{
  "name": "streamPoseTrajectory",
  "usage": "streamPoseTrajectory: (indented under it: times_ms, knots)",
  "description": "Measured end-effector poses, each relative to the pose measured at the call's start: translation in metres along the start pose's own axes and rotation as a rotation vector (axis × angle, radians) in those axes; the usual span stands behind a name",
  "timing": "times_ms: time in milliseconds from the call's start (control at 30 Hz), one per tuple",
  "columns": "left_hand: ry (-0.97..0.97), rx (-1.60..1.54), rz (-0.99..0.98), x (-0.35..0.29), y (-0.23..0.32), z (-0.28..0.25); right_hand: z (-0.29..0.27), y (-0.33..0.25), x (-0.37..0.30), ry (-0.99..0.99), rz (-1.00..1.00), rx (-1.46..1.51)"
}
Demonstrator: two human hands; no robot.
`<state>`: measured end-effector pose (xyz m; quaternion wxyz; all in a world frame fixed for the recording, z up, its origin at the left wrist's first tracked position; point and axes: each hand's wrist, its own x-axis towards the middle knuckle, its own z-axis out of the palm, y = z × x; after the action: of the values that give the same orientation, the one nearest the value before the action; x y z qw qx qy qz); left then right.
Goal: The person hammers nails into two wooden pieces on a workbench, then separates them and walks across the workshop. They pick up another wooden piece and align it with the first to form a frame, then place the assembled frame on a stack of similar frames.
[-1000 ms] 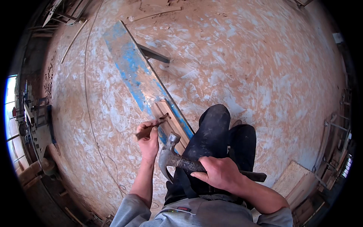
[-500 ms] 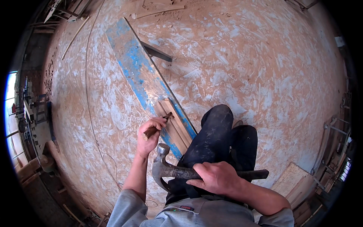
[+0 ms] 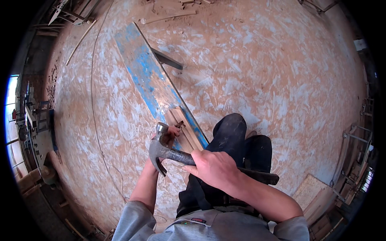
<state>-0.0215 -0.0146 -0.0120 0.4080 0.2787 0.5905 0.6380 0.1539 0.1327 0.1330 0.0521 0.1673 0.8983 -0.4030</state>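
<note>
My right hand [image 3: 216, 168] grips the dark handle of a claw hammer [image 3: 157, 149], whose steel head is raised over my left hand [image 3: 173, 132]. Partly hidden behind that head, my left hand is closed around a chisel [image 3: 179, 124]. Only the chisel's dark metal end shows; its wooden handle is covered by the hammer. The chisel's tip meets a dark notch in a grooved wooden piece [image 3: 194, 138]. That piece lies lengthwise on a narrow bench [image 3: 141, 60] with worn blue paint, beside my bent knee.
One bench leg [image 3: 169, 60] juts out to the right. A thin cable [image 3: 93, 88] runs along the floor on the left, with a loop near my left arm. Wood strips [image 3: 171, 17] lie at the far side. A board [image 3: 311, 193] rests at the lower right, and machinery [image 3: 38, 128] stands at the left wall.
My right hand has lifted the hammer and moved it up and to the left, so its head now covers much of my left hand. The left hand still holds the chisel at the notch.
</note>
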Motion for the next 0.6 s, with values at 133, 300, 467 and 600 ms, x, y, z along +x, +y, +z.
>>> streamPoseTrajectory:
  times_ms: [133,300,467,600]
  knots:
    - [0.007,-0.053,0.013,0.001,0.016,-0.001,-0.01,-0.004,-0.013,-0.086,0.091,0.029]
    - [0.196,-0.035,-0.163,-0.006,0.061,-0.015,-0.022,0.026,-0.067,0.07,0.185,0.056]
    - [-0.098,0.965,0.158,-0.023,0.046,-0.006,-0.035,0.061,-0.125,0.068,0.696,0.168]
    - [-0.43,1.27,0.171,-0.035,0.043,0.027,-0.027,0.094,-0.168,0.186,0.897,0.264]
